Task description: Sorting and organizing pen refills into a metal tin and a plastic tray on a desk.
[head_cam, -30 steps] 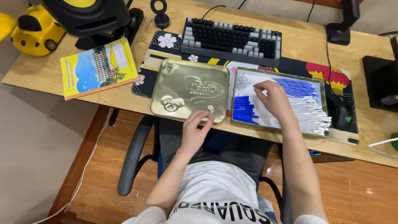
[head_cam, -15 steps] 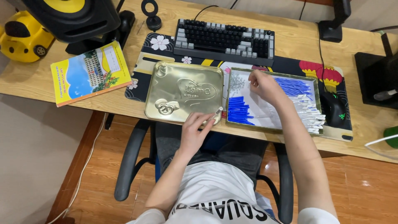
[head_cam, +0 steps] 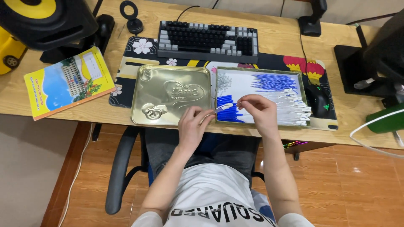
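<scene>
My left hand [head_cam: 192,125] and my right hand [head_cam: 259,111] meet over the front left corner of an open tin tray [head_cam: 257,69]. Between their fingertips they pinch one thin white wrapped stick [head_cam: 223,107], each hand on one end. The tray holds a loose bunch of blue sticks [head_cam: 274,82] at the back, a smaller blue bunch [head_cam: 227,114] at the front left under the held stick, and a heap of white wrapped sticks [head_cam: 296,110] on the right. Left of the tray lies a gold embossed tin lid [head_cam: 170,94], beside my left hand.
A black keyboard [head_cam: 207,40] lies behind the tins on a patterned desk mat [head_cam: 139,46]. A black mouse [head_cam: 318,101] sits right of the tray. A yellow book [head_cam: 67,82] and a black speaker [head_cam: 44,21] are at the left, a monitor base [head_cam: 365,63] at the right.
My right hand has come from the white heap on the right to the tray's front left with a stick. My left hand has risen from the lid's front edge to grip it too.
</scene>
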